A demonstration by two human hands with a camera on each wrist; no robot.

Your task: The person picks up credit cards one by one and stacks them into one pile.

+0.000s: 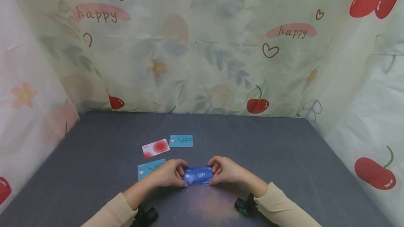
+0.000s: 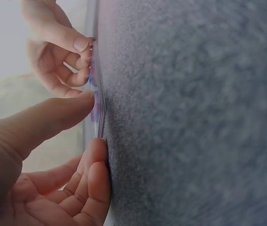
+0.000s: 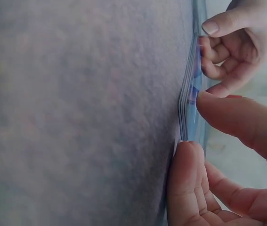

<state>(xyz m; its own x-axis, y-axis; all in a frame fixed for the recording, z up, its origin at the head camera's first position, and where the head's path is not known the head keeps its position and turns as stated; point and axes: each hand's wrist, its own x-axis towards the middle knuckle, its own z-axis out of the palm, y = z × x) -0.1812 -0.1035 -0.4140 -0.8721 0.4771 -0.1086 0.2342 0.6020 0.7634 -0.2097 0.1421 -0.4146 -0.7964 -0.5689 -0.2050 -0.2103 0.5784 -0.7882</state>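
A stack of cards (image 1: pixel 198 176), topped by a dark blue one marked VIP, lies between the two hands near the front of the table. Its layered edges show in the right wrist view, where the stack (image 3: pixel 185 106) sits low against the cloth. My left hand (image 1: pixel 170 173) grips its left end, the thumb at the near corner and curled fingers at the far one. On the opposite end, my right hand (image 1: pixel 228 171) holds it the same way. Partly behind the left hand is a light blue VIP card (image 1: pixel 147 169).
Farther back lie a pink and white card (image 1: pixel 156 148) with red circles and another light blue VIP card (image 1: pixel 181 141). Dark grey cloth covers the table (image 1: pixel 268 150). A cherry-patterned curtain (image 1: pixel 202 62) hangs behind it and at both sides.
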